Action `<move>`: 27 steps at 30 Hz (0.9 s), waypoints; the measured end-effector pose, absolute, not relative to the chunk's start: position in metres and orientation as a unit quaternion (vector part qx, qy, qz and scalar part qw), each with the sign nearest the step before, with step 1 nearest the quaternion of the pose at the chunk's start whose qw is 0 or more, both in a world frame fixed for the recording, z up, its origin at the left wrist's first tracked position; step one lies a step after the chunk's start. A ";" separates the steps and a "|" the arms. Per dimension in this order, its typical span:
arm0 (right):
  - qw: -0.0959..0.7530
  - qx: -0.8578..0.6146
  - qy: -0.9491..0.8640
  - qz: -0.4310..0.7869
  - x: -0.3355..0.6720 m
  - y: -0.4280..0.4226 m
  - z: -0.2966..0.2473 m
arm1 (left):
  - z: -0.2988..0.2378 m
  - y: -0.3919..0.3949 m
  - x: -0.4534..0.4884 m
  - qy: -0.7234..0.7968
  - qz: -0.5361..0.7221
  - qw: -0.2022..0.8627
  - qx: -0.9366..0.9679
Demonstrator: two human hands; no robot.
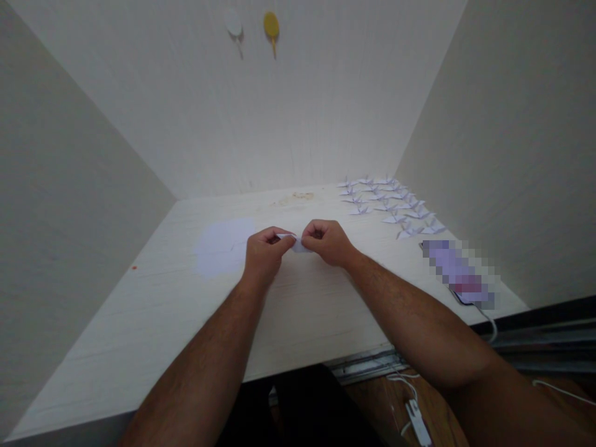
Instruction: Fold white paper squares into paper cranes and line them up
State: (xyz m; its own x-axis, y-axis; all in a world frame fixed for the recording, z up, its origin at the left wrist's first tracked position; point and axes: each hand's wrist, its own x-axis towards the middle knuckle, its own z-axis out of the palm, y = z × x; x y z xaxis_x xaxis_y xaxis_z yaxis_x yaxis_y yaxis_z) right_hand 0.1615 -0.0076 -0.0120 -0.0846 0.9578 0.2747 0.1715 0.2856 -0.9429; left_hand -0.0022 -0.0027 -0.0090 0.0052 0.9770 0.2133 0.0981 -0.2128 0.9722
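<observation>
A small folded piece of white paper [302,247] is held between my two hands, above the middle of the table. My left hand [266,249] pinches its left side between thumb and fingers. On the other side, my right hand [326,241] is closed with thumb and forefinger on the paper's right part. Much of the paper is covered by my fingers, so its exact fold cannot be made out. To the left of my left hand lies a pale white patch, perhaps sheets of paper [218,248], with blurred edges.
Several white paper cranes [395,205] stand in rows at the back right of the table [307,323]. Before them lies a phone [459,273], its screen blurred, with a cable. Two hooks, one yellow [270,25], are on the back wall. A power strip [418,422] lies below.
</observation>
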 end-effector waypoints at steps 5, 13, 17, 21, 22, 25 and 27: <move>0.499 -0.456 -0.621 0.398 0.159 -0.009 -0.009 | -0.011 -0.002 0.001 0.444 0.546 0.466 0.537; 0.508 -0.464 -0.614 0.386 0.158 -0.010 -0.009 | -0.012 -0.002 0.000 0.412 0.514 0.526 0.538; 0.510 -0.468 -0.616 0.377 0.157 -0.010 -0.011 | -0.013 -0.001 -0.001 0.427 0.513 0.479 0.570; 0.511 -0.473 -0.618 0.365 0.156 -0.011 -0.012 | -0.010 -0.003 0.000 0.455 0.510 0.448 0.577; 0.511 -0.472 -0.619 0.365 0.156 -0.011 -0.012 | -0.010 -0.003 0.000 0.461 0.509 0.444 0.575; 0.504 -0.470 -0.620 0.375 0.156 -0.012 -0.014 | -0.010 -0.004 0.000 0.470 0.514 0.441 0.566; 0.500 -0.472 -0.620 0.379 0.155 -0.012 -0.015 | -0.013 -0.004 -0.001 0.471 0.516 0.447 0.559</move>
